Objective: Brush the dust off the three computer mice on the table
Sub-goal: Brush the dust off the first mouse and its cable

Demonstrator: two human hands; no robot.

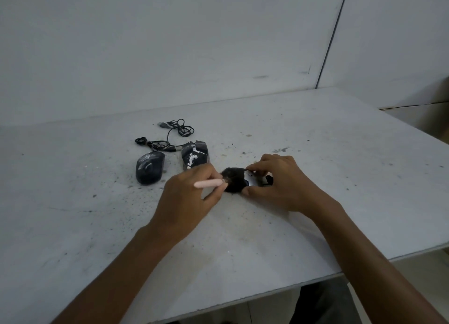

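Observation:
Three black computer mice lie on the grey table [315, 134]. The left mouse [150, 167] looks dusty, and the middle mouse [195, 155] carries white smears. My right hand [277, 180] grips the third mouse [252, 180], which is mostly hidden under its fingers. My left hand [192, 197] holds a brush by its pink handle [208, 183]. The brush's dark, fluffy bristles [233, 179] rest on the near end of that third mouse.
Tangled black cables [170, 135] with USB plugs lie behind the left and middle mice. Dark specks and dust are scattered over the table around the mice. The table's front edge [243, 302] runs diagonally at lower right. A grey wall stands behind.

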